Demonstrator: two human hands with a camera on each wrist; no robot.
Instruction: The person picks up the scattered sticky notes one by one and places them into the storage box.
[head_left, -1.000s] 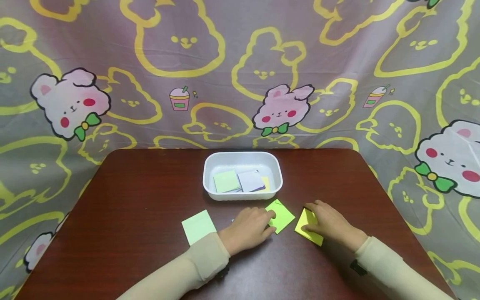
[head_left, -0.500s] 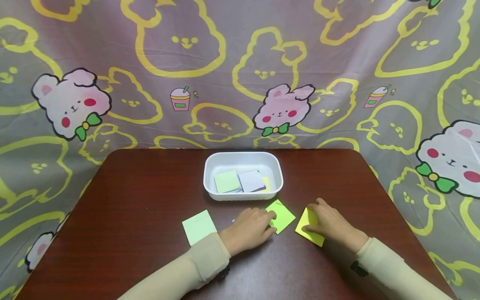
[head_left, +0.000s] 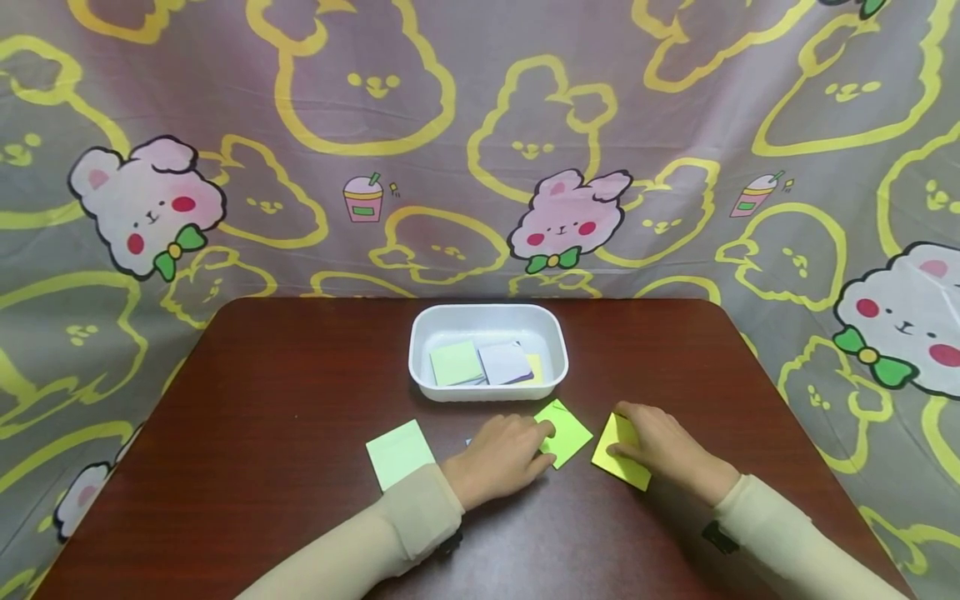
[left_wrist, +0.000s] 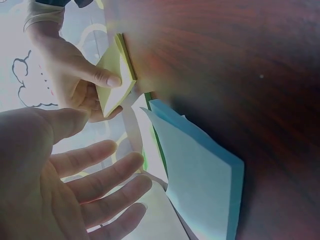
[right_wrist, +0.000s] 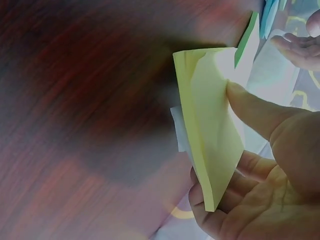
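Observation:
My right hand grips a yellow sticky note pad on the table, its thumb on the top face and its fingers around the right edge, as the right wrist view shows. My left hand hovers with loosely spread fingers and holds nothing. Below it lies a blue sticky note pad, mostly hidden by the hand in the head view. A bright green sticky note pad lies between the two hands. Left of the left hand is a pale green sticky note pad, partly covered by the sleeve.
A white plastic tray stands behind the hands at the middle of the brown table. Inside are a light green pad, a pale lilac pad and something yellow. A cartoon-print curtain hangs behind the table.
The upper fingers of my right hand have come down slightly at the yellow pad's far edge. My left hand and the other pads look unmoved.

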